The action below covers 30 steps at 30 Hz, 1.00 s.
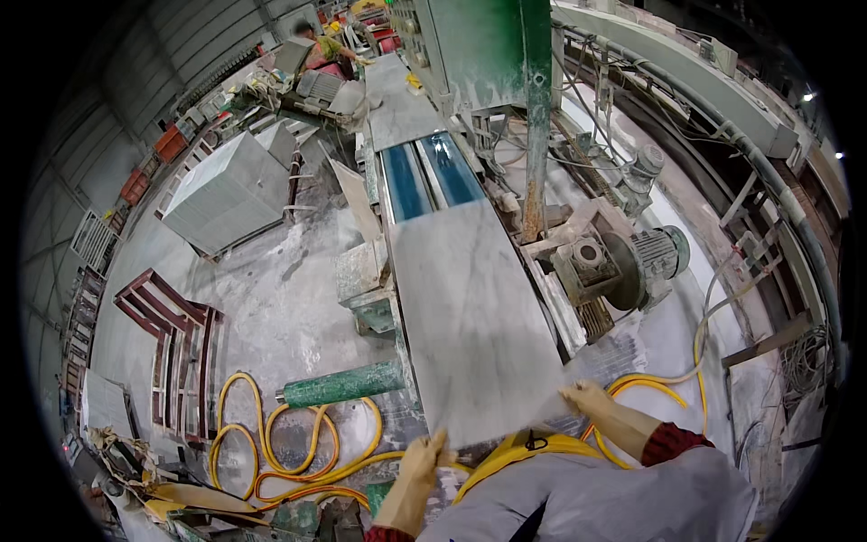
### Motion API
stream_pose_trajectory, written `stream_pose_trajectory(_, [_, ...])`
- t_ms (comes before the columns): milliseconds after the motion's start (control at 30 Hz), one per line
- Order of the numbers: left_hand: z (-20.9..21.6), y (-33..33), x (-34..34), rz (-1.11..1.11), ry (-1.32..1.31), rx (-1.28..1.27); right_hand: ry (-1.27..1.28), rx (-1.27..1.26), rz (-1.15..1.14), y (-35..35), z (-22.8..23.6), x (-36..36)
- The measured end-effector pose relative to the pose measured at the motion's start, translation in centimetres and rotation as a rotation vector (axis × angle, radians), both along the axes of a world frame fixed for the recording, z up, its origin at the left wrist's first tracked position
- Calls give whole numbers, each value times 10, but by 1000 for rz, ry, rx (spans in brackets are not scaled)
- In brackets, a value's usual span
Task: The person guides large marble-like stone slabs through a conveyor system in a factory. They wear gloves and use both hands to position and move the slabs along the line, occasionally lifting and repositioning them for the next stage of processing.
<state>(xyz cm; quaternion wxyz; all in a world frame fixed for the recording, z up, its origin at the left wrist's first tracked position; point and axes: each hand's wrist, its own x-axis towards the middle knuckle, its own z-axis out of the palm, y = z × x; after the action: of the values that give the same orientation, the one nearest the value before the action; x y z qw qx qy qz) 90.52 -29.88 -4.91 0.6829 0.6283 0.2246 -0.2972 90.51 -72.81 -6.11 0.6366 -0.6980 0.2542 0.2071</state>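
A long pale grey stone slab (479,316) lies along a narrow conveyor, its near end jutting toward my waist. My left hand (421,462), in what looks like a long beige glove, grips the slab's near left corner with the thumb toward its edge. At the near right corner, my right hand (589,397), covered the same way, is closed on the slab's side edge. The undersides of both grips are hidden. Beyond this slab, blue conveyor belts (406,185) show in a gap, and a second grey slab (402,104) lies farther up the line.
Yellow hoses (271,452) coil on the floor at left, by a green roller (343,386). A motor (657,257) and gearbox stand right of the conveyor. Stacked slabs (230,190) and a dark red rack (176,343) are at left. Another person (323,52) works at the far end.
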Motion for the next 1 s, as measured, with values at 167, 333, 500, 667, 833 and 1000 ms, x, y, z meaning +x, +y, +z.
stream_pose_trajectory(167, [74,-57,76,443,50,-122,-150,166,-286,-30,-30,77])
stream_pose_trajectory(333, [17,-30,80,334,207,-245,138,242,-50,5,27,69])
stream_pose_trajectory(500, [37,-56,96,340,190,-117,219,378,-197,41,24,87])
stream_pose_trajectory(667, [0,-47,91,320,122,-170,259,291,-262,51,29,96])
stream_pose_trajectory(833, [19,-52,127,311,101,-154,213,284,-323,52,11,124])
stream_pose_trajectory(1000, [-16,-39,206,365,-64,-306,134,395,-352,55,3,209])
